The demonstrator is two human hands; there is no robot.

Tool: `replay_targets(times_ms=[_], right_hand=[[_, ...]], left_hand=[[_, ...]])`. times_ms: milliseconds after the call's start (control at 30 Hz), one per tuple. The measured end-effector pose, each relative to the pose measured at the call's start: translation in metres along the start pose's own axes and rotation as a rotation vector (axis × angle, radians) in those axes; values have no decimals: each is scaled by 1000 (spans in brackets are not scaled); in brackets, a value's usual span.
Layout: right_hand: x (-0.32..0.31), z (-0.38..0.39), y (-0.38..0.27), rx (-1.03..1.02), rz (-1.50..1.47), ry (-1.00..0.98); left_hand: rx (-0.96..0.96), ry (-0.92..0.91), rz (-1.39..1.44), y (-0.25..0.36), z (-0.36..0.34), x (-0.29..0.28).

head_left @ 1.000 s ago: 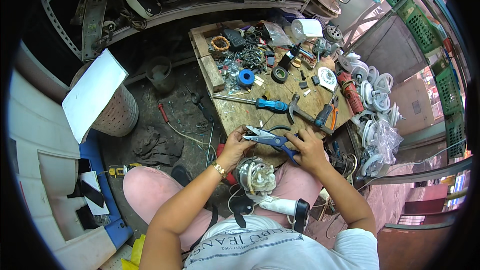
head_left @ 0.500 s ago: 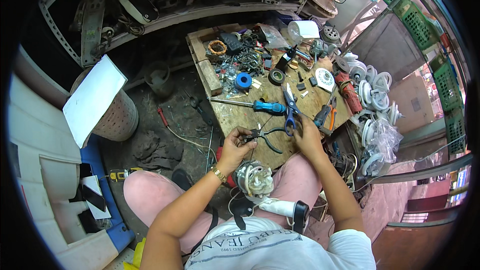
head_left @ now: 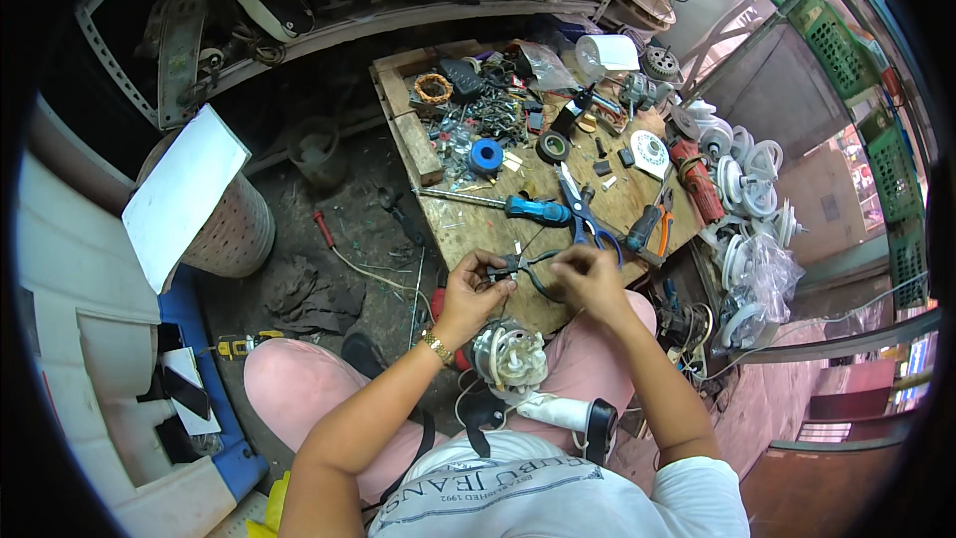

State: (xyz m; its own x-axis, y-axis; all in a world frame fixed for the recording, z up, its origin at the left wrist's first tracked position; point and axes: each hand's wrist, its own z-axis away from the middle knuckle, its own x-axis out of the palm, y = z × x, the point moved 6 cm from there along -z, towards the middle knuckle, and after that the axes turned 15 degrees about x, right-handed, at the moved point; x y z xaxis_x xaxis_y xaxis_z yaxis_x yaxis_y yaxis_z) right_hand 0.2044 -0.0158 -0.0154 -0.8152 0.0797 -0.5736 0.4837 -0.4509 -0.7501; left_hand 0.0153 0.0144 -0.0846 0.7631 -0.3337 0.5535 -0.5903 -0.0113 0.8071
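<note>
My left hand (head_left: 472, 289) is closed in a pinch beside the head of a pair of pliers (head_left: 538, 282) with dark green handles, at the table's near edge. What its fingers hold is too small to make out. My right hand (head_left: 592, 281) hovers over the ends of the plier handles with fingers pressed together; anything in them is hidden. Just beyond it lie blue-handled scissors (head_left: 580, 211), blades pointing away. Below my hands, a small electric motor (head_left: 509, 357) with a whitish gear housing sits between my thighs, joined to a white cylindrical part (head_left: 551, 412).
On the wooden table (head_left: 468, 229) lie a blue screwdriver (head_left: 538, 210), a blue spool (head_left: 486, 156), black tape (head_left: 552, 147), orange-handled pliers (head_left: 664, 229) and heaped small metal parts. A red angle grinder (head_left: 697, 182) and white fan parts (head_left: 747, 184) line the right edge. A perforated bin (head_left: 234, 229) stands left.
My right hand has let go of the scissors and moved left, its fingers now drawn together near the pliers. The scissors lie on the table, slightly shifted. My left hand stays almost still.
</note>
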Motion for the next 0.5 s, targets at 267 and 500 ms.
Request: replay_targets(times_ms=[267,500], right_hand=[[61,9,24,470,-602,-464],[74,11,24,553,-826,-639]], left_hand=[[40,-13,-7,2,-1,1],[13,-32,-33,6,0,4]])
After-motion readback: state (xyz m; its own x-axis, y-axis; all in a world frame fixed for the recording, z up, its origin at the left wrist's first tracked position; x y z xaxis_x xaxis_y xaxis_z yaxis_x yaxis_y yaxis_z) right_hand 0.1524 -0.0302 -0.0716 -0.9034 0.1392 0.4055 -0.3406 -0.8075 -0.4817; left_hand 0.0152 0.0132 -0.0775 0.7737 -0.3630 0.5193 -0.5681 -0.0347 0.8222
